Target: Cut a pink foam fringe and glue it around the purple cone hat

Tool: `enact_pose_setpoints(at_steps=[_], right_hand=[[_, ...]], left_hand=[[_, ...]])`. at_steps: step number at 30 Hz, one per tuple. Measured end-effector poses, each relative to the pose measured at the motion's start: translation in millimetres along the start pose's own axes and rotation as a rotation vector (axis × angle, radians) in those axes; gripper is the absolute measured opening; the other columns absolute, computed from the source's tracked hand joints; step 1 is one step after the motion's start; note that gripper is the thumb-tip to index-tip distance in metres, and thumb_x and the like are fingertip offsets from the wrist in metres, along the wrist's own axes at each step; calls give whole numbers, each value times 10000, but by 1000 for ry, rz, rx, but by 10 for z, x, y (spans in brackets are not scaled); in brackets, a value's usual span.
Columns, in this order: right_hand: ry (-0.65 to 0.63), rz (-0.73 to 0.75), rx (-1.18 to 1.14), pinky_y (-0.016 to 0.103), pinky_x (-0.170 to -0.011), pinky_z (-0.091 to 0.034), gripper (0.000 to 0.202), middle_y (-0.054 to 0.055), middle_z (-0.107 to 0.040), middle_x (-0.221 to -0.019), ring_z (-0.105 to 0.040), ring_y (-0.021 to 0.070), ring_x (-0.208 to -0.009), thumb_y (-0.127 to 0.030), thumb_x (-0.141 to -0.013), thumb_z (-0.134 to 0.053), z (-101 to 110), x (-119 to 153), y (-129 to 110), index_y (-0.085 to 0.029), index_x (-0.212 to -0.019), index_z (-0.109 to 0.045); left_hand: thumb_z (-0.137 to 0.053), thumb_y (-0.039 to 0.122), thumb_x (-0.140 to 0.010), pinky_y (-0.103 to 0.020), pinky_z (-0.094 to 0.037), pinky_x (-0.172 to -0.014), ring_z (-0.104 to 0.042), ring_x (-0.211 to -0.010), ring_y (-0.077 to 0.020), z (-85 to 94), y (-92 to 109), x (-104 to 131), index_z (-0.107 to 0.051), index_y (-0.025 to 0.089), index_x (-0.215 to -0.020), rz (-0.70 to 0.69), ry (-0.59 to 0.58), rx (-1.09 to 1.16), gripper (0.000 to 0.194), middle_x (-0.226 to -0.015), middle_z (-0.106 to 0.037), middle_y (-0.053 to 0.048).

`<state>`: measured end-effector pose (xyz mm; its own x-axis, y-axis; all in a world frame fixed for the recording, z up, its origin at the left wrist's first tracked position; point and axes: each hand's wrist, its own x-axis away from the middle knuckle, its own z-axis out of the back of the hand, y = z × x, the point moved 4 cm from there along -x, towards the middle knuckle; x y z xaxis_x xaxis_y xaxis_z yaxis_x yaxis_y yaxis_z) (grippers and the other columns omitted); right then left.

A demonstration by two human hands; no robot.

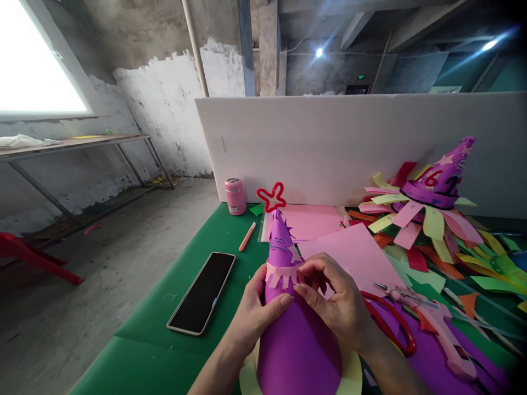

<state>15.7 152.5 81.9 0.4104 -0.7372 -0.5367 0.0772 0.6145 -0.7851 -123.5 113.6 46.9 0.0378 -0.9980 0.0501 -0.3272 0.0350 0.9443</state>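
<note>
A tall purple paper cone hat stands in front of me, its point up. A red pipe-cleaner shape tops it, and blue drawing marks its upper part. Around the cone runs a fringed pink paper strip. My left hand grips the cone from the left, thumb across its front below the strip. On the other side my right hand pinches the strip's right part between thumb and fingers. Pale yellow paper shows at the cone's base.
A phone, an orange-pink pen and a pink thermos lie or stand left. To the right are red-handled scissors, a pink glue gun, pink sheets and a finished-looking purple hat with paper strips. A white board stands behind.
</note>
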Motion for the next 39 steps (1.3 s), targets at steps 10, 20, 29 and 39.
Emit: enact_pose_setpoints(at_steps=[10,20,29,39], right_hand=[[81,80,125,232,-567,-435,44,-4,-539,-789,-494,106,-641,-191,-857,-557,16,28,-37,-208,-889,-532],[203,371,432,326,-683,-522,268,63,-618,-860,-579,173,-780,-69,-800,-572,-27,111,-123,-191,-1036,-530],[228,286,351,271,-624,-484,275,13,-589,-792,-552,140,-693,-90,-833,-552,-5,99,-100,-215,-1076,-516],[270,124,223,234,-643,-462,292,-20,-555,-769,-524,106,-671,-129,-836,-564,-30,121,-12,-223,-1105,-497]], left_hand=[[-761,376,-620,-365,-478,-828,-601,-985,-286,-26,22,27,-556,189,-1126,-12,-8,4,578,-1044,-661,-88],[-743,366,-652,-313,-494,-757,-598,-986,-282,-24,6,11,-538,186,-1111,-50,-24,-77,534,-1098,-650,-91],[-719,328,-694,-279,-491,-722,-601,-941,-236,-55,7,22,-517,193,-1121,-48,-65,-58,491,-1121,-634,-86],[-715,321,-701,-260,-490,-722,-602,-940,-222,-72,19,41,-511,193,-1127,-52,-86,-46,490,-1121,-637,-80]])
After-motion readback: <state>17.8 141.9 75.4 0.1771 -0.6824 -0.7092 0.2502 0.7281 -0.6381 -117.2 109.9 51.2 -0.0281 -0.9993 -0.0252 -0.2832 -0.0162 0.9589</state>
